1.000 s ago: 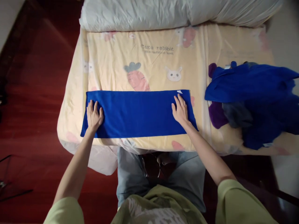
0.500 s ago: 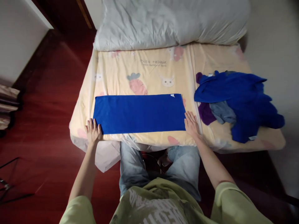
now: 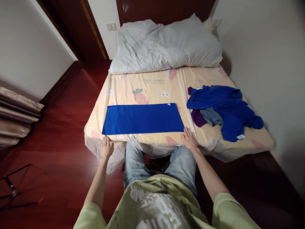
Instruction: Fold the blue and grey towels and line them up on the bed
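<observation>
A blue towel [image 3: 143, 119] lies flat as a long rectangle across the bed, a small white tag at its far right edge. My left hand [image 3: 107, 147] is just below the towel's near left corner, fingers stretched forward and holding nothing. By the near right corner rests my right hand [image 3: 189, 138], open, its fingertips close to the cloth; whether they touch it I cannot tell. To the right lies a loose heap of blue cloth [image 3: 228, 109], with a purple cloth [image 3: 198, 118] and a grey-blue cloth [image 3: 212, 115] poking out from under it.
The bed [image 3: 152, 92] has a yellow sheet with carrots and rabbits. A white quilt [image 3: 166, 46] is bunched at its far end. Curtains [image 3: 19, 114] hang at the left, above a black stand [image 3: 14, 190] on the red floor [image 3: 62, 152]. A wall [image 3: 267, 63] borders the right.
Both hands have drawn back toward me, from the towel's side edges to its near corners. The view has tilted up, showing more of the quilt and headboard. The towel stays flat.
</observation>
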`<state>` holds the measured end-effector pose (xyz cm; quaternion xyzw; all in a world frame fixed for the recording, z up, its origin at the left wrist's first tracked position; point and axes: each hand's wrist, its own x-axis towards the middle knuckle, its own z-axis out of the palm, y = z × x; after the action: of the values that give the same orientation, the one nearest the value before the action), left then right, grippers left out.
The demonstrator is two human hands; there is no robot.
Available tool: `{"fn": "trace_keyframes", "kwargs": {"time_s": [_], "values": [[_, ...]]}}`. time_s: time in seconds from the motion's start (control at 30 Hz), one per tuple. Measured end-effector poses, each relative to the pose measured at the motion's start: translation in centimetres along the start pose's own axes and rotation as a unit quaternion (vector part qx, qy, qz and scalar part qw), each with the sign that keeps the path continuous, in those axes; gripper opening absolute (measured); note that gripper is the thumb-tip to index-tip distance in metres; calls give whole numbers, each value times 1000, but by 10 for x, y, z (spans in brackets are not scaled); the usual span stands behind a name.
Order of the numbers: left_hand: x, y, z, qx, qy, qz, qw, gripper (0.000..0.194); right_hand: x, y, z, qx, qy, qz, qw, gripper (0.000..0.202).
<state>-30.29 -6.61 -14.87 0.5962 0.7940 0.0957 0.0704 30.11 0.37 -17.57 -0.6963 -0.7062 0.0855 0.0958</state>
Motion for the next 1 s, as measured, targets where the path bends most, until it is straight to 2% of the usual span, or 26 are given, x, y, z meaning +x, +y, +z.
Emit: {"fn": "trace_keyframes", "kwargs": {"time_s": [0.07,0.17,0.23,0.27,0.3,0.33,0.37,0.4,0.47,0.5,0.53,0.57,0.6,0.67,0.8,0.93,1.0], "values": [[-14,12,3,-24,-3,9,1000,68,-3,-9,-6,25,14,35,999,63],[-60,52,20,-80,-13,38,996,57,-15,-43,-12,97,112,115,982,58],[-103,86,36,-106,-38,72,991,51,-28,-81,-8,205,191,175,944,51],[-124,102,43,-108,-42,77,990,48,-36,-104,-4,285,211,204,912,47],[-142,115,48,-104,-39,77,991,47,-44,-130,1,378,212,237,870,43],[-156,124,52,-103,-37,77,991,46,-50,-156,7,476,184,260,819,38],[-165,130,53,-102,-34,76,991,45,-55,-182,14,576,140,285,753,32],[-170,131,53,-102,-33,78,991,44,-58,-207,20,663,93,310,675,26],[-169,128,49,-102,-37,93,990,43,-57,-251,30,787,8,323,526,17],[-166,124,48,-99,-40,104,989,43,-53,-269,33,823,-19,323,466,13],[-162,120,46,-96,-43,115,988,43,-48,-283,35,846,-36,325,421,9],[-159,118,45,-91,-46,123,987,44,-43,-294,36,860,-43,329,388,6],[-157,116,44,-86,-49,129,987,44,-37,-302,37,866,-45,337,366,5],[-156,116,43,-75,-53,131,987,45,-26,-312,36,871,-34,352,340,9],[-160,122,40,-61,-56,123,989,47,-13,-320,41,874,-12,373,312,14],[-158,125,35,-58,-75,115,989,48,-1,-324,49,864,-10,395,312,18],[-157,126,32,-60,-85,112,988,48,5,-325,51,858,-11,393,329,18]]}}
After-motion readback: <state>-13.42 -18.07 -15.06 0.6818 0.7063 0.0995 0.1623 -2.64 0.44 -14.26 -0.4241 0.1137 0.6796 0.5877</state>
